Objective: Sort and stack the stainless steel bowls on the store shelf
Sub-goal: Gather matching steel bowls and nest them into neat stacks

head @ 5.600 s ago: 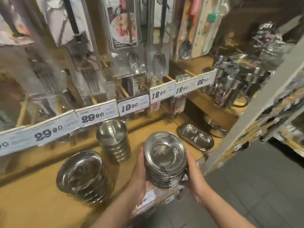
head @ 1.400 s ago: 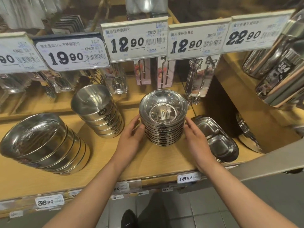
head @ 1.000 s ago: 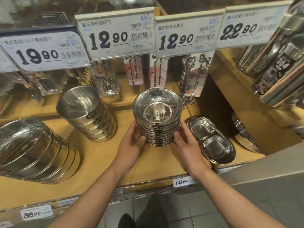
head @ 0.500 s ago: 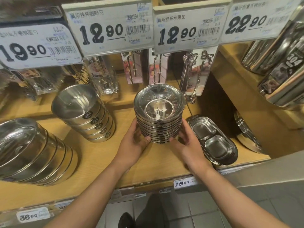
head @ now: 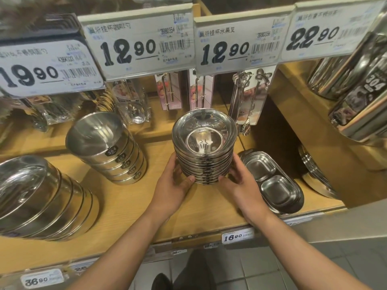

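A stack of several shallow steel bowls (head: 204,143) stands mid-shelf on the wooden shelf board (head: 134,208). My left hand (head: 174,185) grips its lower left side, thumb at the base. On the lower right side my right hand (head: 240,184) grips the same stack, fingers curled round it. To the left stands a stack of deeper steel bowls (head: 109,147) with 304 labels. A leaning stack of large bowls (head: 39,197) lies at the far left.
Nested two-compartment steel dishes (head: 272,181) lie right of the held stack, flat plates (head: 314,174) lean further right. Packaged cutlery (head: 249,101) hangs behind under price tags (head: 144,42). Steel containers (head: 360,84) sit on the upper right shelf. The shelf's front edge carries small price labels (head: 236,237).
The stack of shallow bowls went from near the shelf's front edge further in to mid-shelf. Both hands closed in on its lower sides, and the view moved closer.
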`<control>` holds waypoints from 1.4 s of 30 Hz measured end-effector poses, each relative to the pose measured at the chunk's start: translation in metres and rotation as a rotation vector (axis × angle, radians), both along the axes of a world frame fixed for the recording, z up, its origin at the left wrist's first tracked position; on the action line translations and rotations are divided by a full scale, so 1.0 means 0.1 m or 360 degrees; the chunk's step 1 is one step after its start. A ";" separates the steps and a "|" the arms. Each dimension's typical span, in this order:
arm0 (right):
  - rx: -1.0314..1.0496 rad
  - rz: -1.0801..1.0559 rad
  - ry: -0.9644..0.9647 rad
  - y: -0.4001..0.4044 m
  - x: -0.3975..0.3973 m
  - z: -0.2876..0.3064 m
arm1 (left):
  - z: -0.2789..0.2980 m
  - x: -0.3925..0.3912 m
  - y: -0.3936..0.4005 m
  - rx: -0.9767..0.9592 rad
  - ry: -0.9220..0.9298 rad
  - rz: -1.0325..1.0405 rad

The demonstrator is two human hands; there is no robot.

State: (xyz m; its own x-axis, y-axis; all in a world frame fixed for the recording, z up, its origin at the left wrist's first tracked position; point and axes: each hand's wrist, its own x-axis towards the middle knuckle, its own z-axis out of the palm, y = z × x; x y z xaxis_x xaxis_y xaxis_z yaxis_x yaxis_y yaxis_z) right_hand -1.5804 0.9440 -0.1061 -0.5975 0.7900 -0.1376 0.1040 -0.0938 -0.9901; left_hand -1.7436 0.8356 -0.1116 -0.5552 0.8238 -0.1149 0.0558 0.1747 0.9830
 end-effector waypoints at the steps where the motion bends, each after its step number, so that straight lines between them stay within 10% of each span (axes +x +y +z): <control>1: 0.0009 -0.0011 0.0000 0.01 0.00 0.00 | 0.00 0.01 0.01 -0.0001 0.0002 0.0002; 17: -0.0201 -0.0267 -0.0252 -0.36 0.43 0.28 | 0.47 0.12 -0.76 -0.0338 0.0053 0.0270; 42: -0.0107 0.0429 -0.0180 -1.65 -0.21 0.97 | 1.13 -0.20 -2.54 -0.0104 -0.0039 0.0802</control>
